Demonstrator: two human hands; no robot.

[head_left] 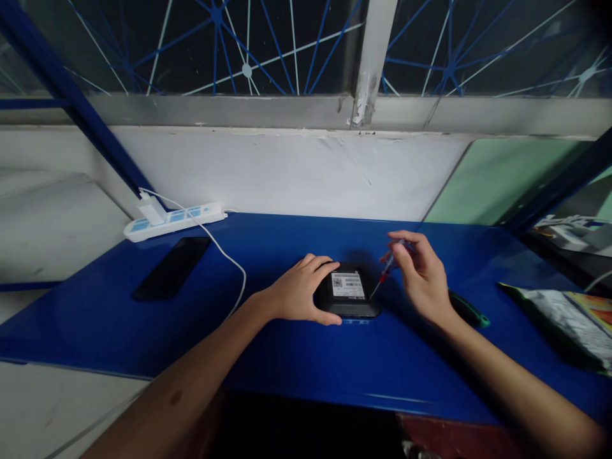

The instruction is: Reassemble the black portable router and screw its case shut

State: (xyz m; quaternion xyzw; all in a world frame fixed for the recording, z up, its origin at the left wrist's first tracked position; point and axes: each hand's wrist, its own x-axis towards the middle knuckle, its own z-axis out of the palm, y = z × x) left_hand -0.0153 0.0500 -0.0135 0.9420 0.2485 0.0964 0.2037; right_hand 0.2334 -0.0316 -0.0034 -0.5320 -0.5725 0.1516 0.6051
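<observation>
A black box-shaped device (348, 307) with a white printed label lies on the blue table. Around its left side my left hand (306, 290) is closed, thumb at the near edge and fingers over the far edge. My right hand (421, 274) pinches a small screwdriver (390, 262) with a clear bluish handle and a red collar. The screwdriver slants down to the left, its thin tip at the device's right side, beside the label. Whether the tip sits in a screw is too small to tell. Partly behind my right wrist lies a dark tool handle with a green end (471, 310).
A white power strip (176, 220) with a plugged-in adapter stands at the back left; its white cable (229, 255) curves toward my left forearm. A black phone (172, 268) lies at left. At right is a shiny packet (559, 319). Blue posts frame the table (306, 376).
</observation>
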